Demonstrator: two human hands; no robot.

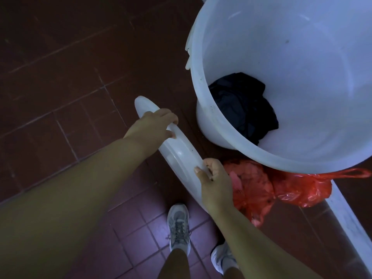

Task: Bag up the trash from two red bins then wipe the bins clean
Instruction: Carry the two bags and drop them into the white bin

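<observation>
Inside the white bucket lies black plastic; left hand and right hand grip the lid.

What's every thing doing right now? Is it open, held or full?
white lid: off the bucket, held on edge by both hands.
left hand: grips the lid's far rim.
right hand: grips the lid's near rim.
white bucket: open, nearly empty.
dark bundle: crumpled at the bucket's bottom.
red bag: bulging, lying on the floor beside the bucket.
</observation>
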